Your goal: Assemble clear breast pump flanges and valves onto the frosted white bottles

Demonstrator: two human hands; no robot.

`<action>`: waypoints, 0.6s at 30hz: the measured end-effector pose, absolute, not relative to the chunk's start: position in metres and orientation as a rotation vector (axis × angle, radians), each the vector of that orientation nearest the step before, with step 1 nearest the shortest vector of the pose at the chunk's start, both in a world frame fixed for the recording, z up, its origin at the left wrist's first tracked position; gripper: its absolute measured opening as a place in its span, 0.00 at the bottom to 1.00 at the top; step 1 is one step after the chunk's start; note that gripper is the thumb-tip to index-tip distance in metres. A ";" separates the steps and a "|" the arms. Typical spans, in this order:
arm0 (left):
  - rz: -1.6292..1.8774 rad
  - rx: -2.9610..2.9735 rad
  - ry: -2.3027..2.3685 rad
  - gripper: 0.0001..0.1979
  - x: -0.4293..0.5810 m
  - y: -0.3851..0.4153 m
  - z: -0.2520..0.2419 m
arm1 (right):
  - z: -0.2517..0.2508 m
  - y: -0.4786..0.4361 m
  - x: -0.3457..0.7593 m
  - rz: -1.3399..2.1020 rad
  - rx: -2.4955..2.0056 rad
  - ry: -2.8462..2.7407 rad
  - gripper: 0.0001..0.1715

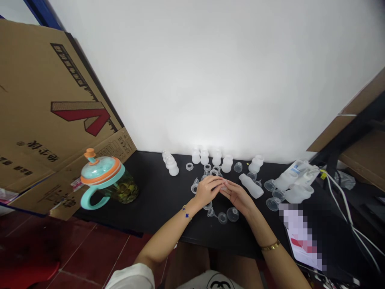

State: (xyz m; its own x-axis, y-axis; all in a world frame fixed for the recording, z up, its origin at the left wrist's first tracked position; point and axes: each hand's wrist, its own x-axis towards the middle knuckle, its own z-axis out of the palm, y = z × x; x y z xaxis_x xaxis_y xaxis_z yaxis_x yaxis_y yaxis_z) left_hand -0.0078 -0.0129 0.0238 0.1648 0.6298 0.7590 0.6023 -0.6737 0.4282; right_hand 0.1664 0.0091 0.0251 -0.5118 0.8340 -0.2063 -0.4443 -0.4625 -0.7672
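My left hand (207,190) and my right hand (238,196) meet above the middle of the black table, fingers bent together at the tips. Whatever they pinch is hidden or too small to make out. Beneath and behind them lie several clear rings (214,171). In front of the hands, a clear silicone nipple (211,212) lies near a clear dome cap (232,214). A frosted bottle (251,186) rests on its side just right of my right hand. Along the wall stand several milky white bottles (227,163), and a capped bottle (172,165) sits farther left.
A large lidded jug (104,178) with leaves in liquid stands at the left, by a tall cardboard box (33,104). To the right are more bottles (299,194), a plastic bag (300,168), white cables (339,192) and a partly blurred phone or tablet (303,241).
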 end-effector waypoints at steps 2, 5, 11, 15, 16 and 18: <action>1.585 2.378 1.247 0.09 -0.008 -0.013 0.024 | 0.026 0.009 0.166 2.039 -0.734 -0.837 0.17; 1.588 2.379 1.238 0.09 -0.008 -0.013 0.025 | 0.030 0.008 0.166 2.044 -0.728 -0.832 0.16; 1.590 2.358 1.220 0.09 -0.009 -0.014 0.027 | 0.033 0.006 0.165 2.049 -0.709 -0.836 0.16; 1.577 2.359 1.206 0.10 -0.011 -0.014 0.026 | 0.031 0.007 0.163 2.055 -0.732 -0.825 0.17; 1.574 2.356 1.210 0.10 -0.012 -0.014 0.025 | 0.031 0.007 0.163 2.054 -0.736 -0.827 0.17; 1.570 2.359 1.207 0.10 -0.013 -0.013 0.024 | 0.031 0.007 0.163 2.051 -0.735 -0.839 0.18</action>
State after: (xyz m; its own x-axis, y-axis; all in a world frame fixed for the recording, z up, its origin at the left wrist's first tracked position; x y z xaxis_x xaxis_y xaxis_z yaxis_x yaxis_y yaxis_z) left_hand -0.0127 -0.0134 0.0242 0.1736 0.6311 0.7560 0.5683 -0.6912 0.4465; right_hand 0.1626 0.0070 0.0314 -0.5240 0.8258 -0.2087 -0.4430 -0.4735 -0.7613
